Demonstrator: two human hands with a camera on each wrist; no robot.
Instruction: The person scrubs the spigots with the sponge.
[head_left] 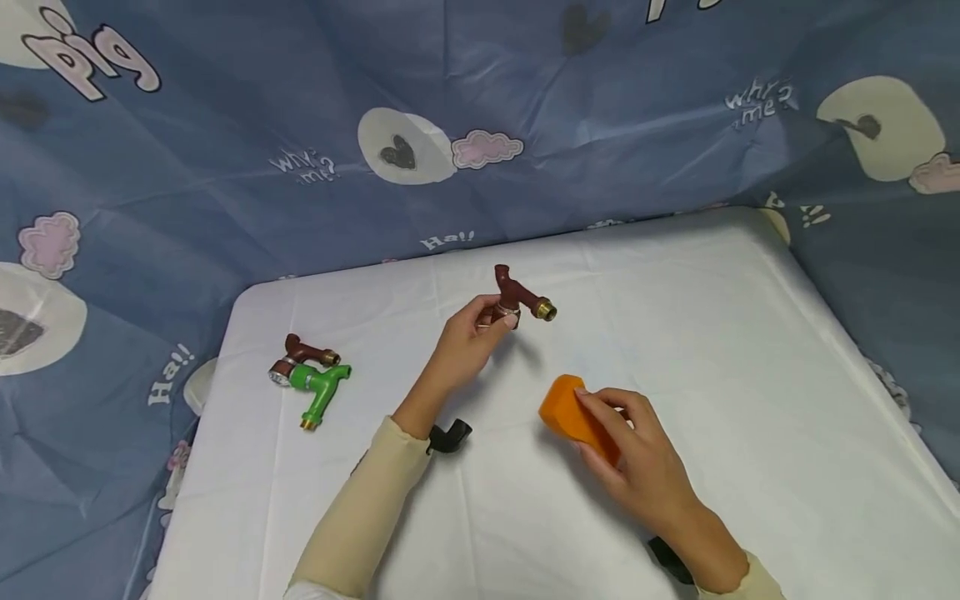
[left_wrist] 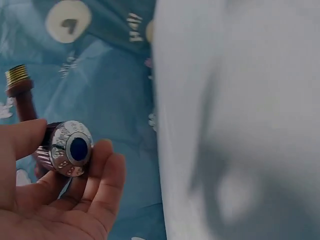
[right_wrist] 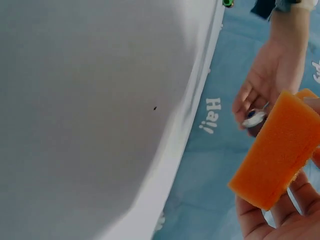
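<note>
My left hand (head_left: 467, 342) grips a brown faucet (head_left: 517, 293) by its handle end, above the white table. The faucet's brass threaded end points to the right in the head view. Up close in the left wrist view, the chrome cap (left_wrist: 75, 150) with a dark blue centre sits between thumb and fingers. An orange sponge (head_left: 576, 417) is held in my right hand (head_left: 637, 458), thumb on one side and fingers on the other. In the right wrist view the sponge (right_wrist: 280, 150) shows its broad flat face, partly overlapping the faucet behind it.
On the left of the white table (head_left: 720, 350) lie another brown faucet (head_left: 311, 352) and a green faucet (head_left: 322, 389), one against the other. A black wrist-worn piece (head_left: 450, 436) shows beside the left forearm. Blue printed cloth (head_left: 300, 100) hangs behind the table.
</note>
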